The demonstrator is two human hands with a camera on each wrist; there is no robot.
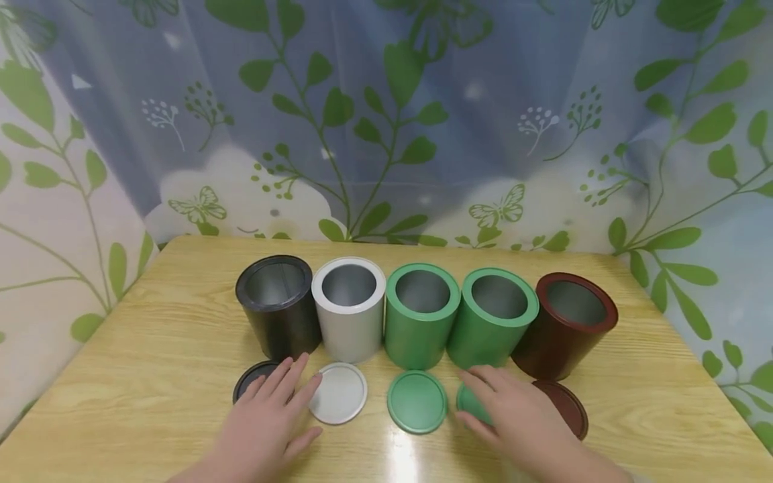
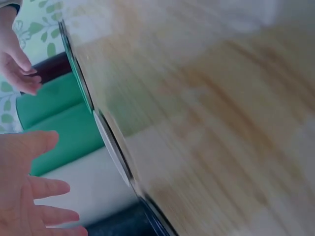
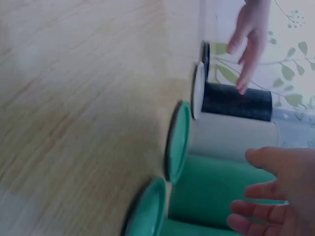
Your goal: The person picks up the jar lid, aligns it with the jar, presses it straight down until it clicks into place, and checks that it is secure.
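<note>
My left hand [image 1: 262, 422] hovers with spread fingers over the black lid [image 1: 250, 379], partly covering it; the white lid [image 1: 339, 394] lies just to its right. Over the second green lid [image 1: 474, 402] and beside the dark red lid [image 1: 564, 408] is my right hand [image 1: 519, 416], its fingers extended and holding nothing. Between the hands lies another green lid [image 1: 417, 401], fully visible. In both wrist views the hands appear above the table, empty, with fingers apart.
Behind the lids stand open canisters in a row: black [image 1: 280, 322], white [image 1: 353, 332], green [image 1: 419, 339], green [image 1: 486, 342] and dark red [image 1: 555, 349]. They are on a wooden table [image 1: 151, 322]. A leaf-patterned curtain [image 1: 374, 134] hangs at the back.
</note>
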